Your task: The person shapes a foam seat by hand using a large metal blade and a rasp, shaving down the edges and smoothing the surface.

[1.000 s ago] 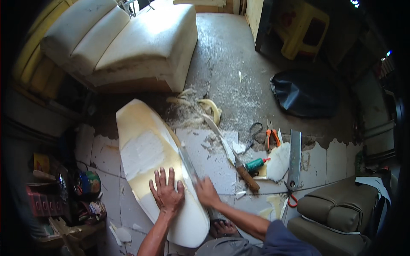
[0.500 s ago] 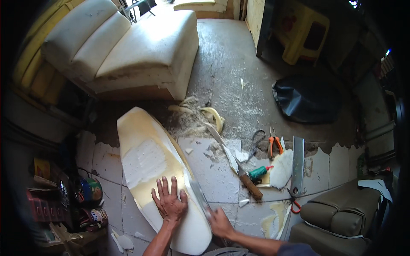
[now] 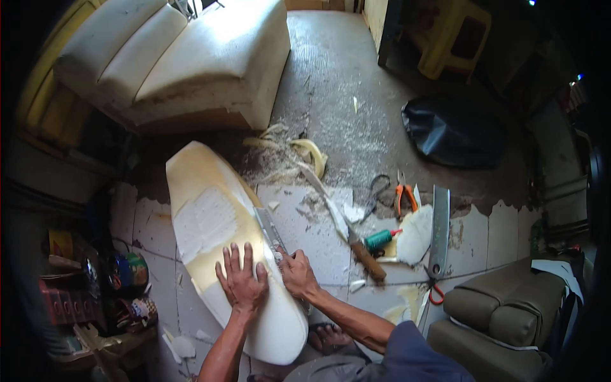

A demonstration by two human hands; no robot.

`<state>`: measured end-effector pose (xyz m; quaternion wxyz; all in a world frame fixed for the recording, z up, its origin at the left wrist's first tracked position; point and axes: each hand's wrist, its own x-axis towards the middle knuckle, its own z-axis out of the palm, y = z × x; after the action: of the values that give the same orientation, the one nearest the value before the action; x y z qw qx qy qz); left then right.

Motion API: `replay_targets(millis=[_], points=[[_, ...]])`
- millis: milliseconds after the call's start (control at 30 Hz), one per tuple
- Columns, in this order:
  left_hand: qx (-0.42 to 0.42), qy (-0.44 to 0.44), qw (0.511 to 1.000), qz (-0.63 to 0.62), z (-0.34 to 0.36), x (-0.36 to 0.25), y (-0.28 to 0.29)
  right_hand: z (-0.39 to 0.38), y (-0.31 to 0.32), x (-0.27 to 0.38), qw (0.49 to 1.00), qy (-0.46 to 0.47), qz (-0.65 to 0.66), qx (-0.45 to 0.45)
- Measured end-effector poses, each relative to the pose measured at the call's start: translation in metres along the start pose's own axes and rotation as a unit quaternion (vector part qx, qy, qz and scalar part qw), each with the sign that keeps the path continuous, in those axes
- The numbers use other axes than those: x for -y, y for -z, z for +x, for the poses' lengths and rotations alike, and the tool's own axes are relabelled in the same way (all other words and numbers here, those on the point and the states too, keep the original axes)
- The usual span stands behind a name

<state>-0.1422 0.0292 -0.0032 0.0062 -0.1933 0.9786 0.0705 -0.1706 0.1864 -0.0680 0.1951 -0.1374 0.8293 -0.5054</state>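
Note:
A long foam seat pad [image 3: 207, 219], yellowish with white patches, lies at a slant on the tiles in front of me. My left hand [image 3: 243, 280] rests on top of it, palm down with the fingers spread. Along the pad's right edge, my right hand [image 3: 294, 272] is closed around a knife, its handle hidden in the fingers. The flat grey blade [image 3: 267, 226] points away from me and lies against the foam's side.
Right of the pad lie a wooden-handled knife [image 3: 366, 260], a green tube [image 3: 379, 240], orange-handled pliers [image 3: 405, 198] and large scissors [image 3: 439, 235]. Foam scraps [image 3: 312, 156] litter the floor. A pale padded seat [image 3: 210, 63] stands far left, brown cushions [image 3: 503, 305] near right.
My right hand has pushed the knife forward along the pad's edge, away from me. My left hand stays flat on the foam. The whole view has shifted slightly.

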Motion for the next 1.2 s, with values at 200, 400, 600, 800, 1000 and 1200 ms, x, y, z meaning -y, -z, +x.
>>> replay_targets(millis=[200,400,600,800,1000,1200], points=[[-0.022,-0.010,1.000,-0.014,0.001,0.002,0.000,-0.058,0.015,0.007,0.998,0.027,-0.038,0.035],[-0.029,-0.009,0.999,-0.019,0.001,0.003,-0.002,-0.032,0.004,0.011,0.995,0.042,-0.088,0.014],[-0.020,-0.008,1.000,-0.018,-0.003,0.005,0.000,0.018,-0.005,0.002,0.999,-0.018,-0.037,0.031],[-0.016,-0.006,1.000,-0.018,-0.003,0.005,-0.002,-0.069,0.008,-0.001,0.996,-0.003,0.002,0.086],[-0.029,-0.001,0.999,-0.018,-0.002,0.006,-0.004,0.020,-0.008,-0.012,0.998,-0.017,-0.012,0.065],[-0.030,-0.017,0.999,-0.005,0.000,0.005,-0.002,-0.055,0.007,-0.011,0.997,-0.015,0.023,0.065]])
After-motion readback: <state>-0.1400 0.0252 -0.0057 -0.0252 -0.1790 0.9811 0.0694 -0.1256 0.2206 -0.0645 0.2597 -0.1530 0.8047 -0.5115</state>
